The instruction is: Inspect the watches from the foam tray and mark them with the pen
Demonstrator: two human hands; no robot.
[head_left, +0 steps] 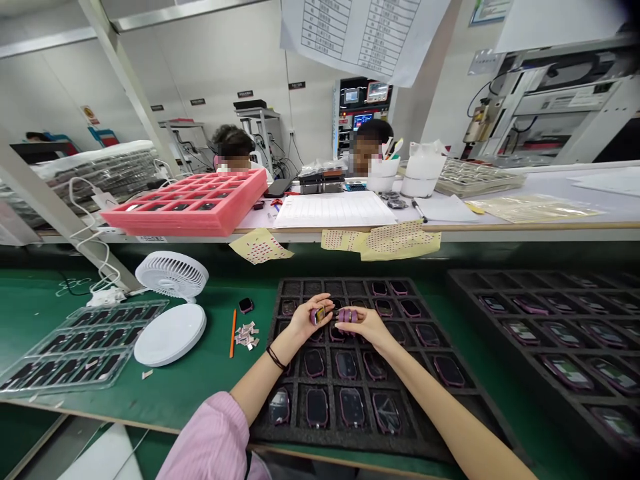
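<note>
My left hand [300, 321] is closed on a small purple watch case [318, 315], tilted so that a yellowish inside shows. Close by, my right hand [373, 327] pinches purple watch frames [347, 315]; their exact number is hard to make out. Both hands hover over a black foam tray [345, 437] divided into compartments. Many of these hold purple-rimmed watches with dark faces, such as one watch [316, 407] in the front row. My hands partly hide the tray's middle compartments.
A second black foam tray [537, 393] with watches lies at right. To the left are a white fan [170, 337], an orange stick [233, 333], small silvery pieces [247, 335], a lone watch [245, 305] and clear plastic trays [65, 360]. A pink foam tray [175, 223] sits on the shelf; two people sit beyond.
</note>
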